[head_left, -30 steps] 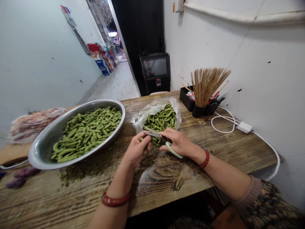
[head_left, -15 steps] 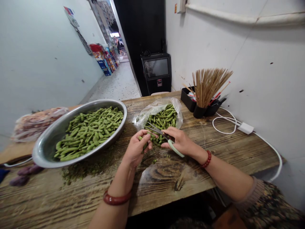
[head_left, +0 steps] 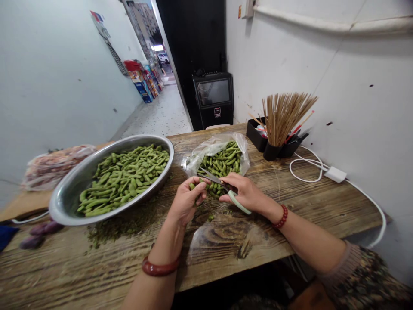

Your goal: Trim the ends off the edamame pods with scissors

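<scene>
My left hand [head_left: 188,198] is closed on a green soybean pod [head_left: 192,186], held between thumb and fingers. Scissors [head_left: 232,199] with pale green handles sit in my right hand [head_left: 240,191], their blades pointing left toward the pod. Just beyond both hands lies a clear plastic bag [head_left: 201,154], its mouth open toward me and full of pods [head_left: 226,160]. To the left, a wide metal basin [head_left: 61,206] holds a large heap of pods [head_left: 129,176]. Small green trimmings [head_left: 112,230] are scattered on the wooden table [head_left: 226,275] by the basin.
A black holder [head_left: 256,135] with thin wooden sticks [head_left: 285,118] stands at the back right, beside a white cable and adapter [head_left: 335,174]. At far left are a bag of pinkish food [head_left: 61,165] and purple objects [head_left: 41,232]. A black speaker-like box [head_left: 214,99] stands behind the table.
The view has shifted slightly, so everything sits a little further right. My hands keep nearly the same pose, with the scissors by the pod. A person outside the doorway is no longer visible.
</scene>
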Tool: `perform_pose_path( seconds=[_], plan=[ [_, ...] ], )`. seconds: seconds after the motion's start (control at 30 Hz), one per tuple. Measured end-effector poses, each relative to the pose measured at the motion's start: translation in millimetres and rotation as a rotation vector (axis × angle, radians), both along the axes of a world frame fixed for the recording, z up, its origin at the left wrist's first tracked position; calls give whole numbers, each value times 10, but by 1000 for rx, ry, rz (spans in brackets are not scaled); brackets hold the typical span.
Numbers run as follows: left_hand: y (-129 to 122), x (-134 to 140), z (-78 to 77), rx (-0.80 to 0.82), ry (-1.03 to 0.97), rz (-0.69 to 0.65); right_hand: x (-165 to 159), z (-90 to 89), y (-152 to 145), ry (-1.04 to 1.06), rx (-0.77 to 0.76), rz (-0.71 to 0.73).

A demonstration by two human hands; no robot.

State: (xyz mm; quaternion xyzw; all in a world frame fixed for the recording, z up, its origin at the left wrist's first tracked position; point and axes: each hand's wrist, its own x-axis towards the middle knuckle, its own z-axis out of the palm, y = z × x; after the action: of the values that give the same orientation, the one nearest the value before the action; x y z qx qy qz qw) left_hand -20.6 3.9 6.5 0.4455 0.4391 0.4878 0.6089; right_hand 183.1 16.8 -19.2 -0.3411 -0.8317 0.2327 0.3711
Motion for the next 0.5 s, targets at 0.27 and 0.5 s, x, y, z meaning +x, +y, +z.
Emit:
perform_pose_path(
  seconds=[0.27, 0.5],
  plan=[
    [-3, 28, 3, -16, -26, 100, 2, 9, 4, 5, 4, 10],
    [-4, 41, 8, -6, -3, 140, 2, 25, -19, -48, 16, 17]
  ],
)
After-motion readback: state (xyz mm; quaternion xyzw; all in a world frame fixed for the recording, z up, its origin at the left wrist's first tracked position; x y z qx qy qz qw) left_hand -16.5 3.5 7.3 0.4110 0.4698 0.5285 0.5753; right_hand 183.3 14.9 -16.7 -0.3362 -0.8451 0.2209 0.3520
